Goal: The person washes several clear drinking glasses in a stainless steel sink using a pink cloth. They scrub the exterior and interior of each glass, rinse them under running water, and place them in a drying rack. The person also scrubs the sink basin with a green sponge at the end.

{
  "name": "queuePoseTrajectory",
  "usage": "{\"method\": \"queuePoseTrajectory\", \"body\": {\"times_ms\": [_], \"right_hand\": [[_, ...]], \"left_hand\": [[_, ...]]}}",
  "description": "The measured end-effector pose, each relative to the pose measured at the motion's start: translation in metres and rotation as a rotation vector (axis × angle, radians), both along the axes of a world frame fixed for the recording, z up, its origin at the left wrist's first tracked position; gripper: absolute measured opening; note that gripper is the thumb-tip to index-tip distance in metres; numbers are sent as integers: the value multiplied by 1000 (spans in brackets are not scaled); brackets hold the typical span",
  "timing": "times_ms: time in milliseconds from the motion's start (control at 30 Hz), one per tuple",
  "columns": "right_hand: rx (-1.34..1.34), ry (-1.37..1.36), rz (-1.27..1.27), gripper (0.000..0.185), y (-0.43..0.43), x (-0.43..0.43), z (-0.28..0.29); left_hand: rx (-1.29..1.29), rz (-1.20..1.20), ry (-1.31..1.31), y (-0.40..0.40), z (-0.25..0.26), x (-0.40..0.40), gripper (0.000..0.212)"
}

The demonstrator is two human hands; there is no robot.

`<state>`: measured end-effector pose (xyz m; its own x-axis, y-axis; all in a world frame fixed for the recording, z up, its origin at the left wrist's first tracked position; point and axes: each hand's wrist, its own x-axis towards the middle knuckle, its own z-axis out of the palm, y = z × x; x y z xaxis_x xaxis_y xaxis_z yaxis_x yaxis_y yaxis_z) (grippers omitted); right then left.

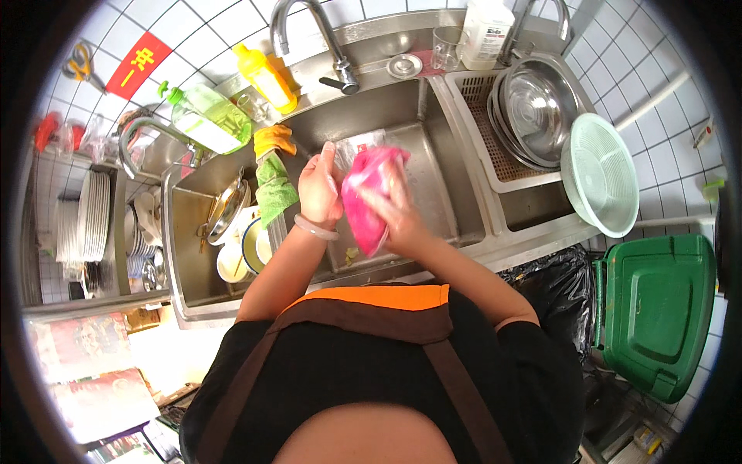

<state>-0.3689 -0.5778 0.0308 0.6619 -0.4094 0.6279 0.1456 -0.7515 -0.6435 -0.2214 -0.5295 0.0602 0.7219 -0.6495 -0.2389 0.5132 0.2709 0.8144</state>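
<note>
My right hand [400, 214] is closed on a bright pink cloth [366, 223], blurred and streaked with white, above the middle sink basin [432, 180]. Beside it my left hand [320, 188] is raised with its thumb up and fingers curled; whether it grips anything is unclear. Just beyond that hand is a clear plastic piece [348, 152], partly hidden by the cloth. Small yellowish scraps [351, 254] lie on the basin floor.
Left basin holds bowls [232, 264] and a metal pan [226, 211]. Green [275, 188] and orange cloths [273, 139] drape the divider. Detergent bottles [211, 122] and a faucet [346, 81] stand behind. Steel bowls [536, 110], a pale green colander [603, 174] and a green bin lid [655, 319] are right.
</note>
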Motion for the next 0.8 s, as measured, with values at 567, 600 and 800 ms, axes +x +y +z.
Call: {"method": "queuePoseTrajectory", "body": {"times_ms": [567,600,800], "right_hand": [[1925,-474,538,49,-8,3,5],[1880,-358,446,48,-9,-1,7],[1854,-277,265,38,-33,-14,8]], "left_hand": [[-155,5,-40,-16,3,5,24],[-185,7,-131,-14,-1,10,20],[174,27,-1397,2,-13,-4,29]]}}
